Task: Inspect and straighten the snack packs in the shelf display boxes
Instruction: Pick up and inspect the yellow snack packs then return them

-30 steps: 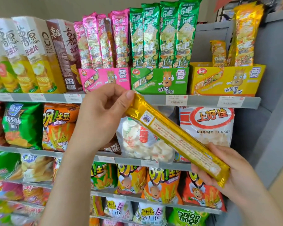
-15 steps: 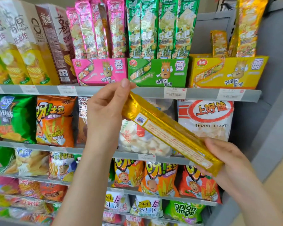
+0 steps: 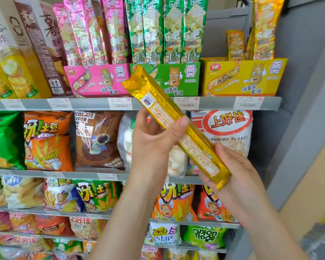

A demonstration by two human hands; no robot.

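gold snack pack point(image 3: 195, 147): held slanted in the air before the shelf point(image 3: 94, 104), top end in front of the green display box point(image 3: 178, 79)
left grip point(image 3: 154, 141): grasping pack's middle, thumb on front
right grip point(image 3: 236, 171): grasping pack's lower end
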